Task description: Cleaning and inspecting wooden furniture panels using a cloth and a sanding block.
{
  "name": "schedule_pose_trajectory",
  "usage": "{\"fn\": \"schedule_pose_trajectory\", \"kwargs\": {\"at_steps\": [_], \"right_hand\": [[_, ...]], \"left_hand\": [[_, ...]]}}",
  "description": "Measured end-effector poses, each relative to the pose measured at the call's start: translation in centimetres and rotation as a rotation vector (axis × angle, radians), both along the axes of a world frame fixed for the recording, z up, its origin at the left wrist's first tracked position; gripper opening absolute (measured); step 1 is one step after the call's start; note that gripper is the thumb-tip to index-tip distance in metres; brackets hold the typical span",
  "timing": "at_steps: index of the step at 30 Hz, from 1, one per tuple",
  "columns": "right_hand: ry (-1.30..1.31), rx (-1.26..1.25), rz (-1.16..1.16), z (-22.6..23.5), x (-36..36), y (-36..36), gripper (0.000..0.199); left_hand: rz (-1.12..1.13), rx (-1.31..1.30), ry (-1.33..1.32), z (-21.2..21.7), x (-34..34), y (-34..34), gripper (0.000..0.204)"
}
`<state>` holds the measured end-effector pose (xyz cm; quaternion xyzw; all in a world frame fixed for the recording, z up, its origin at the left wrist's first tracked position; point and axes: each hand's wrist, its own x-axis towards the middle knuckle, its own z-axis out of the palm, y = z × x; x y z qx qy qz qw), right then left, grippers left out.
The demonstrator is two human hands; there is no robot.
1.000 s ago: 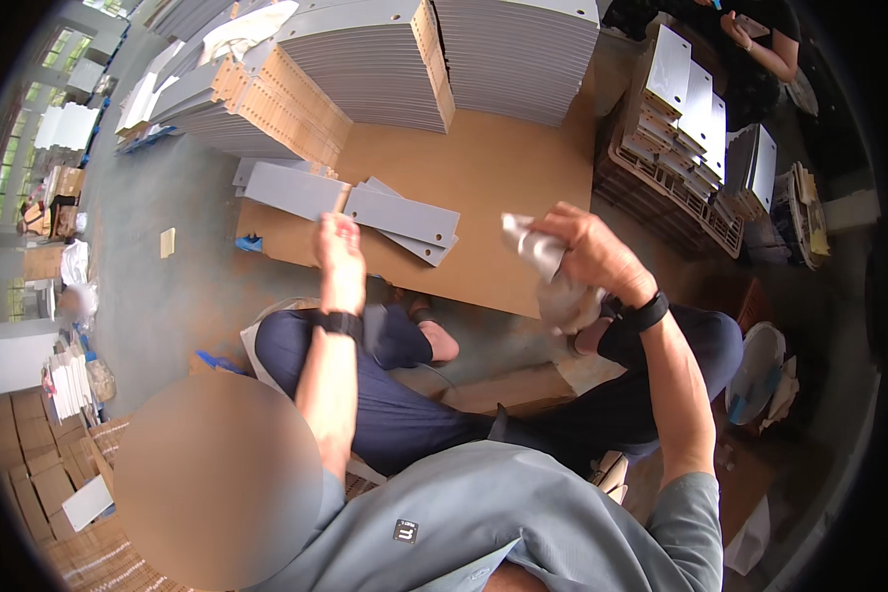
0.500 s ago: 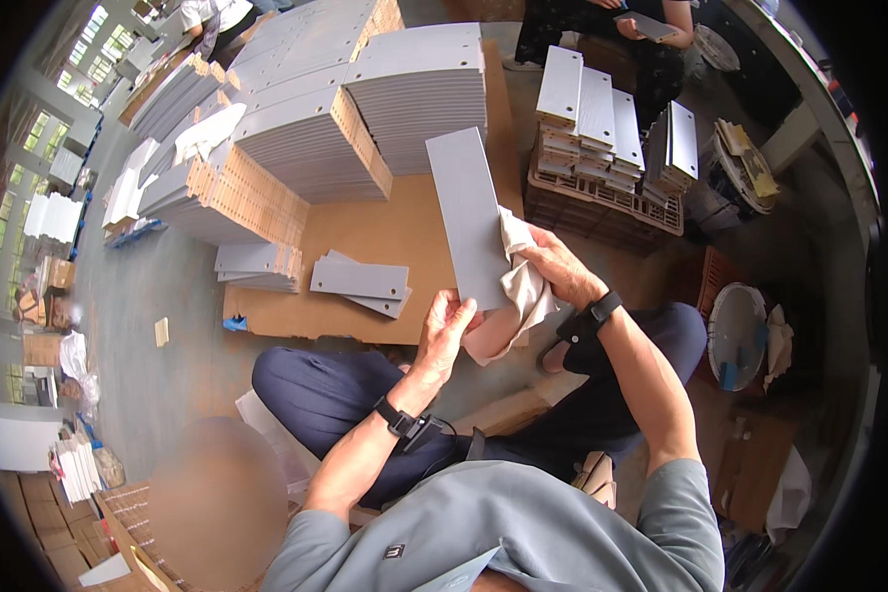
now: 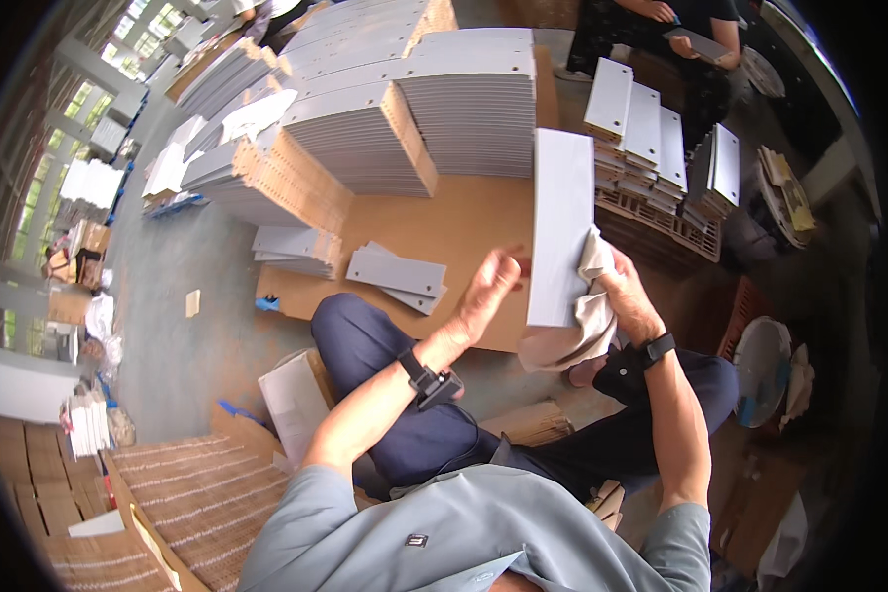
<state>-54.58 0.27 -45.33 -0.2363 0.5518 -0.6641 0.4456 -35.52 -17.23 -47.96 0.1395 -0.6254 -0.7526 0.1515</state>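
A long grey board [image 3: 562,217] stands almost upright in front of me, one narrow edge turned partly into view. My right hand [image 3: 631,296] grips its right edge through a crumpled beige cloth [image 3: 572,335], which hangs down past the board's lower end. Off the board's left side, my left hand [image 3: 487,291] is open and holds nothing, fingers stretched and a little blurred. Two loose grey boards [image 3: 397,273] with small holes lie crossed on the brown sheet [image 3: 483,217] to the left of that hand.
Tall stacks of grey boards [image 3: 479,109] stand beyond the sheet, with a low stack [image 3: 294,247] at its left. More boards [image 3: 641,123] fill a brown crate [image 3: 661,225] at far right, near another person [image 3: 661,59]. A large carton [image 3: 197,493] sits behind me, left.
My left hand has let go of the board's lower end and opened beside it. The board, held with the cloth in my right hand, has turned more upright. The view has shifted left.
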Motion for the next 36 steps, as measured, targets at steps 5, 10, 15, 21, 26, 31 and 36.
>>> {"fn": "schedule_pose_trajectory", "kwargs": {"at_steps": [5, 10, 15, 21, 26, 31, 36], "right_hand": [[0.014, 0.034, 0.201, 0.6, 2.0, -0.9, 0.043], [0.074, 0.106, 0.196, 1.3, 1.0, 0.0, 0.045], [0.489, 0.262, -0.302, 4.7, -1.4, 2.4, 0.050], [1.563, 0.007, 0.120, 3.8, 4.6, -2.2, 0.076], [1.476, 0.020, -0.276, -0.7, -0.8, -3.2, 0.045], [1.232, 0.152, -0.353, -7.1, -17.2, 4.5, 0.049], [1.056, 0.050, -0.192, -0.8, -6.7, -3.7, 0.052]], "left_hand": [[-0.050, 0.648, 0.148, 1.9, -4.7, -1.5, 0.090], [-0.150, 0.761, 0.268, -0.2, -6.6, -2.0, 0.079], [-0.146, 0.867, 0.155, 0.2, -7.0, -1.3, 0.079], [-0.001, 0.826, 0.190, -3.1, -6.5, 0.3, 0.057], [-0.276, 0.508, -0.132, -1.6, -1.0, 5.3, 0.069], [0.057, 0.366, -0.060, -7.5, -3.5, 7.5, 0.083], [0.400, 0.410, 0.005, -12.3, -7.5, 0.7, 0.088]]}}
